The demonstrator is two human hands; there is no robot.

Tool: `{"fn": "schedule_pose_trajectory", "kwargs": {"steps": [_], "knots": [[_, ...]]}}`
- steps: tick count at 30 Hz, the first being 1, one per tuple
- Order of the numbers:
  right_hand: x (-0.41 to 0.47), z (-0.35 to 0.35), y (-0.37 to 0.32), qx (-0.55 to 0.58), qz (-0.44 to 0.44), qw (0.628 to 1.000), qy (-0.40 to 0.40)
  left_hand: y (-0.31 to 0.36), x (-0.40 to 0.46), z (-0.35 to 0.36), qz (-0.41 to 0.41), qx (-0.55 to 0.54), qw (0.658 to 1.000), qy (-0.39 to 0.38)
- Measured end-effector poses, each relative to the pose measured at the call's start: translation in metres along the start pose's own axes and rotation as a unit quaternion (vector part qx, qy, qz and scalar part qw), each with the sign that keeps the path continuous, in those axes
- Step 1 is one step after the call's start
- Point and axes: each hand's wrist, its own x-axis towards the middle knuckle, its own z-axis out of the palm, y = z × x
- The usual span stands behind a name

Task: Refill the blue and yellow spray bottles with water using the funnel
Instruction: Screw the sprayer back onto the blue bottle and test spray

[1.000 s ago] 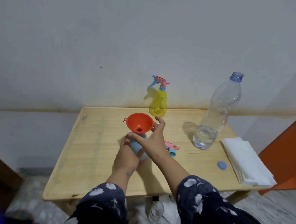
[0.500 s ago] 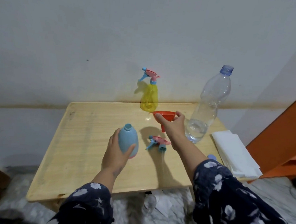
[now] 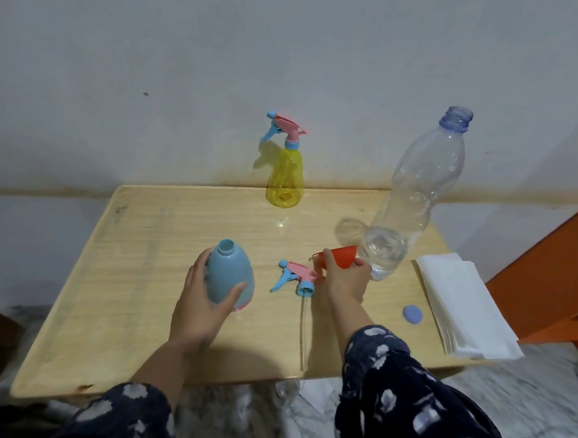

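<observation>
My left hand (image 3: pixel 199 301) is wrapped around the blue spray bottle (image 3: pixel 229 273), which stands upright with its neck uncapped. Its pink and blue spray head (image 3: pixel 295 276) lies on the table just right of it, dip tube trailing toward me. My right hand (image 3: pixel 343 279) holds the red funnel (image 3: pixel 341 255) low over the table, beside the base of the clear water bottle (image 3: pixel 415 197). That bottle is uncapped and holds a little water. The yellow spray bottle (image 3: pixel 285 174) stands at the back edge with its spray head on.
The wooden table (image 3: pixel 133 276) stands against a white wall. A stack of white paper towels (image 3: pixel 463 303) lies at the right edge, with a blue bottle cap (image 3: pixel 412 314) next to it. An orange panel (image 3: pixel 558 265) stands to the right.
My right hand lifted the funnel off the blue bottle, carried it right and lowered it beside the water bottle. The left hand stayed on the blue bottle.
</observation>
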Motion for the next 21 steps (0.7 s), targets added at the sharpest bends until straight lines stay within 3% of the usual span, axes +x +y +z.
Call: {"fn": "schedule_pose_trajectory", "kwargs": {"steps": [3, 7, 10, 13, 21], "knots": [[0.001, 0.001, 0.001, -0.007, 0.002, 1.0, 0.0, 0.002, -0.001, 0.0, 0.003, 0.003, 1.0, 0.001], [-0.016, -0.008, 0.002, -0.076, -0.056, 0.993, 0.076, 0.005, -0.002, 0.0, 0.005, -0.003, 1.0, -0.001], [-0.028, -0.01, 0.017, -0.148, -0.135, 0.979, -0.024, 0.006, -0.001, -0.001, 0.007, 0.005, 1.0, -0.007], [-0.033, -0.005, 0.024, -0.235, -0.127, 0.958, -0.109, 0.009, 0.004, -0.001, -0.007, 0.017, 1.0, -0.02], [-0.034, 0.003, 0.01, -0.26, -0.053, 0.953, -0.148, 0.012, 0.005, 0.0, 0.013, 0.009, 1.0, -0.023]]}}
